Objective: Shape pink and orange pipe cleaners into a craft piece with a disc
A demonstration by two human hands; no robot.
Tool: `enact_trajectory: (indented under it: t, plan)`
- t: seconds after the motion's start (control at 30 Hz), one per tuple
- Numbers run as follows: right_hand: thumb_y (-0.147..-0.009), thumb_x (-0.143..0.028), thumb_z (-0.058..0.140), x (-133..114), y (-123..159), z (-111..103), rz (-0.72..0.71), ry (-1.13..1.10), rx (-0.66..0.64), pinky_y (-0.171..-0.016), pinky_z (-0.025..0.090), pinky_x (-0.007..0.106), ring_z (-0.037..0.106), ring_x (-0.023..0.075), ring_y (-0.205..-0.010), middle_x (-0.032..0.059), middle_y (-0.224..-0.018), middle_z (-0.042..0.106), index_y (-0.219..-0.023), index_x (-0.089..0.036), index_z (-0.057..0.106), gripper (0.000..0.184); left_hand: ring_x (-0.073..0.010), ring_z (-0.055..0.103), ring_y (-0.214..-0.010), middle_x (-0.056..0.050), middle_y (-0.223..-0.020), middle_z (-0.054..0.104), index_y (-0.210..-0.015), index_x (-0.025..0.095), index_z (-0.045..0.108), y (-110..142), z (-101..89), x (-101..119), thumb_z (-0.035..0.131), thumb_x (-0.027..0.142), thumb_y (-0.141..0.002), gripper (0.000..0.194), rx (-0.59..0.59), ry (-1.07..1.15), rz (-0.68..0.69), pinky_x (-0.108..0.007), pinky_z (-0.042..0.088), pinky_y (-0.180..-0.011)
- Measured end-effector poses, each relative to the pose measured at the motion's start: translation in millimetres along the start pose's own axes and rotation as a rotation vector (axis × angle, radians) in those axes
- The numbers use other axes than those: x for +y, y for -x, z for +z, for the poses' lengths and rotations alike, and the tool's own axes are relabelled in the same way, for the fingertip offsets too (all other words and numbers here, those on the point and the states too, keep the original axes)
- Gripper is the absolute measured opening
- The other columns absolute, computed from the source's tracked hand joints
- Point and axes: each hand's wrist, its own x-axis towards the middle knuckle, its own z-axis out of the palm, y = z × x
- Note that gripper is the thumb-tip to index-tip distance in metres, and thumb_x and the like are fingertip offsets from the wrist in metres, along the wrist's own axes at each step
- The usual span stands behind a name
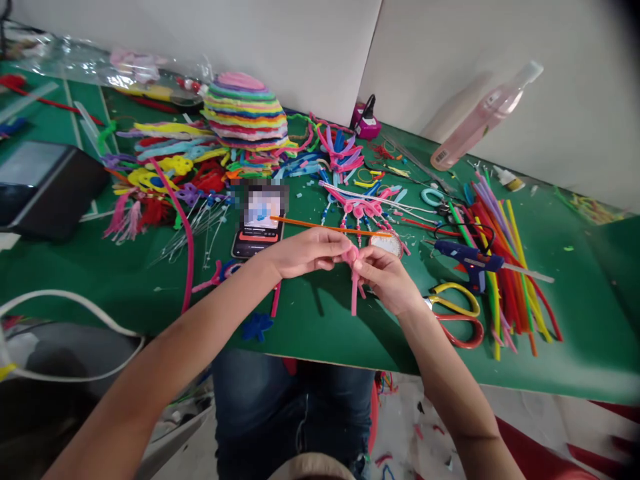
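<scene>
**Two hands pinch a pink pipe cleaner**

The left hand (305, 252) and the right hand (385, 277) meet over the green table (320, 327). Between them is a pink pipe cleaner (354, 283). Both hands are closed on it — the fingertips of each hand pinch its curled top, right where the two hands touch. Its two loose ends hang down below the fingers, just above the table.

An orange pipe cleaner (330, 227) lies on the table just behind the hands. A phone (257, 227) sits near the left hand, a bit further back. Scissors with yellow and red handles (457, 313) lie just beside the right wrist. A blue glue gun (467, 261) rests near them, on a bunch of bright pipe cleaners (505, 267).

Further back stands a stack of striped, many-coloured rings (246, 113) — well apart from the hands. A pink spray bottle (483, 117) leans on the wall. A dark tablet (45, 187) lies far to the left.
</scene>
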Motion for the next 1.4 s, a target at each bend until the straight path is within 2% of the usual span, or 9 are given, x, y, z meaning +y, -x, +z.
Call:
enact_trajectory:
  t: [0.17,0.4,0.73,0.83,0.93,1.1,1.2,1.3,1.4]
  plan:
    - [-0.054,-0.043,0.086,3.0,-2.5,2.1,0.032,-0.083,0.041,-0.042,0.036,0.015,0.048,0.0034,-0.046,-0.0059,-0.057,0.061,-0.072,-0.020,0.065,0.036,-0.0062,0.048,-0.057,0.000,-0.065,0.059,-0.068,0.015,0.068,-7.4,6.5,-7.8,0.080,0.042,-0.065,0.030,0.074,0.100,0.092,-0.018,0.036,-0.048]
    - [-0.055,-0.046,0.084,2.2,-3.2,2.4,0.006,-0.098,0.066,-0.046,0.041,0.019,0.050,0.0059,-0.049,-0.0055,-0.058,0.060,-0.074,-0.021,0.065,0.037,-0.0091,0.056,-0.064,-0.001,-0.072,0.063,-0.071,0.017,0.067,-11.4,13.5,-17.9,0.078,0.044,-0.067,0.030,0.112,0.128,0.234,-0.022,0.045,-0.058]
    - [-0.061,-0.039,0.083,-6.7,-0.6,-5.3,0.027,-0.103,-0.056,-0.054,0.048,0.018,0.060,0.0066,-0.058,-0.0054,-0.063,0.062,-0.074,-0.021,0.065,0.029,-0.0116,0.061,-0.073,0.000,-0.077,0.063,-0.077,0.019,0.067,-8.0,16.1,-15.4,0.079,0.035,-0.070,0.021,0.049,0.134,0.283,-0.027,0.052,-0.071]
    - [-0.060,-0.040,0.083,-4.0,-1.1,-3.6,-0.024,-0.092,-0.023,-0.055,0.049,0.019,0.063,0.0081,-0.060,-0.0048,-0.064,0.064,-0.072,-0.022,0.065,0.028,-0.0104,0.061,-0.071,0.002,-0.077,0.062,-0.077,0.020,0.067,-8.0,16.9,-16.7,0.079,0.035,-0.070,0.020,0.046,0.156,0.296,-0.026,0.052,-0.067]
    - [-0.062,-0.043,0.081,0.0,-1.5,0.1,-0.134,-0.030,0.084,-0.059,0.053,0.023,0.064,0.0104,-0.063,-0.0036,-0.068,0.068,-0.073,-0.023,0.068,0.026,-0.0088,0.060,-0.070,0.003,-0.076,0.062,-0.077,0.022,0.066,-8.5,16.7,-17.5,0.079,0.036,-0.069,0.021,0.076,0.166,0.289,-0.024,0.051,-0.065]
    - [-0.075,-0.041,0.071,6.3,0.3,5.3,-0.356,0.245,0.256,-0.070,0.056,0.032,0.069,0.0167,-0.074,0.0000,-0.078,0.072,-0.087,-0.025,0.073,0.020,-0.0079,0.058,-0.071,0.002,-0.081,0.063,-0.076,0.022,0.067,-9.6,16.2,-17.3,0.080,0.038,-0.067,0.023,0.189,0.132,0.310,-0.019,0.046,-0.059]
    - [-0.082,-0.038,0.064,9.9,1.8,4.9,-0.403,0.399,0.270,-0.071,0.056,0.034,0.070,0.0192,-0.078,0.0020,-0.083,0.074,-0.097,-0.025,0.072,0.022,-0.0081,0.057,-0.071,0.001,-0.082,0.065,-0.076,0.020,0.067,-10.4,15.6,-16.9,0.081,0.039,-0.066,0.025,0.254,0.099,0.313,-0.018,0.043,-0.056]
    - [-0.085,-0.036,0.060,11.6,1.3,2.1,-0.459,0.505,0.297,-0.070,0.056,0.033,0.070,0.0182,-0.074,0.0027,-0.082,0.074,-0.100,-0.023,0.072,0.023,-0.0087,0.059,-0.074,0.000,-0.084,0.066,-0.077,0.019,0.067,-10.9,14.2,-16.6,0.081,0.038,-0.067,0.026,0.242,0.113,0.301,-0.017,0.045,-0.057]
    - [-0.081,-0.037,0.065,10.3,-1.5,-0.8,-0.423,0.401,0.291,-0.065,0.055,0.030,0.069,0.0165,-0.069,0.0024,-0.080,0.073,-0.095,-0.022,0.073,0.022,-0.0087,0.062,-0.077,0.001,-0.084,0.066,-0.079,0.018,0.068,-11.0,12.5,-16.4,0.080,0.034,-0.069,0.023,0.204,0.163,0.286,-0.016,0.047,-0.061]
